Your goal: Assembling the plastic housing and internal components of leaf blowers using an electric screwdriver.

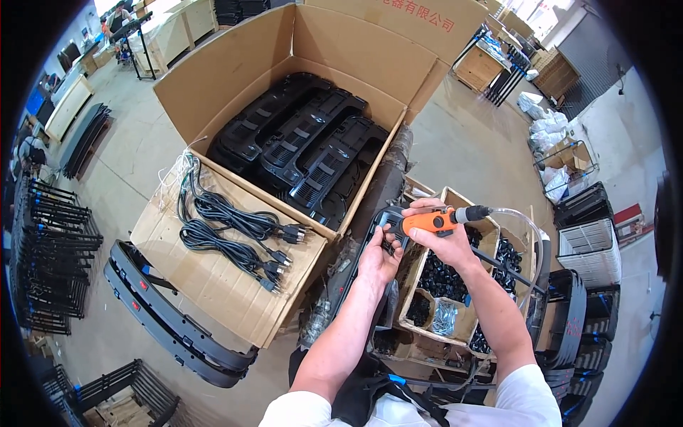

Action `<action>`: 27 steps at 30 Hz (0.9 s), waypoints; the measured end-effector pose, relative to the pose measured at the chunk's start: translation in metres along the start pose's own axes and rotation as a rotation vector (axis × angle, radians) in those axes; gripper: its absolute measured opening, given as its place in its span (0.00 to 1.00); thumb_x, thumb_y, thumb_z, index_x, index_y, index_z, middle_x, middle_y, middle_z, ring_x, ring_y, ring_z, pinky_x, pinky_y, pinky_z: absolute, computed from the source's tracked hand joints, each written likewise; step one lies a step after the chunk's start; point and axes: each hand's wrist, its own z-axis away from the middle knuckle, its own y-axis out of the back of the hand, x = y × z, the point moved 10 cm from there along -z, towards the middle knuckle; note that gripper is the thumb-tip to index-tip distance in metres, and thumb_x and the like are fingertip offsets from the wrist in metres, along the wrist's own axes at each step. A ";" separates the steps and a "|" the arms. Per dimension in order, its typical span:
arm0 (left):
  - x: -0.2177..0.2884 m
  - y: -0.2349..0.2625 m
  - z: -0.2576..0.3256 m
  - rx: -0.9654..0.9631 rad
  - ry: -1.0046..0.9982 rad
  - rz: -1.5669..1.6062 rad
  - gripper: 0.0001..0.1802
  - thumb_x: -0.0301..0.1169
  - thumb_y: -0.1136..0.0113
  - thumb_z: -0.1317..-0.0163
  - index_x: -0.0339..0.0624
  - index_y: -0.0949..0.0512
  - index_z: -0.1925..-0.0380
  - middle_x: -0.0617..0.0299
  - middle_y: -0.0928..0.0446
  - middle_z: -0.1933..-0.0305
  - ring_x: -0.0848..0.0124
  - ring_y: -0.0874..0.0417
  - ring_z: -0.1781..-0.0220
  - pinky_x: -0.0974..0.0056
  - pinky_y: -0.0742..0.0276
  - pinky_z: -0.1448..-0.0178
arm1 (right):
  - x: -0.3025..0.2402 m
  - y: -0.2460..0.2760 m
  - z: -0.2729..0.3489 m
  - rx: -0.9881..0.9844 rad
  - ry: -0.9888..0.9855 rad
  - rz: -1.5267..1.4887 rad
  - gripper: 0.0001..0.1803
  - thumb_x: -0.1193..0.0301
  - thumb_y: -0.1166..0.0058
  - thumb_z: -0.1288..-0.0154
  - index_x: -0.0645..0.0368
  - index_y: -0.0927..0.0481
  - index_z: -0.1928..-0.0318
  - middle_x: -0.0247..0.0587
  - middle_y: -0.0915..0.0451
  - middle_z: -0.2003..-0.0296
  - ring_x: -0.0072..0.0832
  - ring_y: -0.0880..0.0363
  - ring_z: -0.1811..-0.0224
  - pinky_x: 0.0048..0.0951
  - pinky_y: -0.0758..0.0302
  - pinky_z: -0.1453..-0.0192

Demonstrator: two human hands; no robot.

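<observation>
My right hand (pixel 448 242) grips an orange pneumatic screwdriver (pixel 430 223), held level with its front end toward the left. A clear hose (pixel 523 217) leaves its rear through a grey and black fitting (pixel 472 213). Under the tool's front end lies a long black plastic part (pixel 392 215) with a rounded end. Close against this part, my left hand (pixel 380 257) has its fingers curled, palm turned up. Small dark bits show among those fingers, too small to name. The tool's tip is hidden.
A large open carton (pixel 235 99) of black moulded panels (pixel 313 142) stands ahead. Coiled black power cords (pixel 224 213) lie on cardboard at the left. On the right, a divided wooden tray (pixel 403 324) holds small black parts and silver screws (pixel 445 317). Black curved frames (pixel 178 334) lean below the cardboard.
</observation>
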 end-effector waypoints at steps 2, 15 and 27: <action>0.003 -0.007 0.001 -0.043 -0.027 -0.024 0.19 0.49 0.52 0.17 0.47 0.21 0.51 0.69 0.24 0.65 0.73 0.22 0.65 0.67 0.20 0.58 | 0.002 -0.003 -0.003 0.006 0.003 0.002 0.28 0.74 0.30 0.37 0.60 0.23 0.37 0.46 0.13 0.45 0.31 0.16 0.40 0.39 0.21 0.31; -0.042 0.035 0.051 0.095 0.158 -0.070 0.15 0.35 0.54 0.16 0.33 0.28 0.45 0.53 0.25 0.51 0.60 0.15 0.50 0.58 0.10 0.43 | 0.039 -0.011 -0.035 0.097 -0.011 0.066 0.27 0.73 0.29 0.40 0.58 0.21 0.40 0.41 0.14 0.49 0.29 0.16 0.43 0.36 0.21 0.33; -0.099 0.089 0.104 0.019 0.401 -0.167 0.14 0.36 0.52 0.16 0.38 0.24 0.45 0.57 0.19 0.59 0.62 0.14 0.60 0.59 0.11 0.53 | 0.037 -0.024 -0.041 0.089 0.023 0.085 0.18 0.73 0.27 0.43 0.59 0.17 0.51 0.38 0.14 0.53 0.30 0.15 0.47 0.35 0.19 0.37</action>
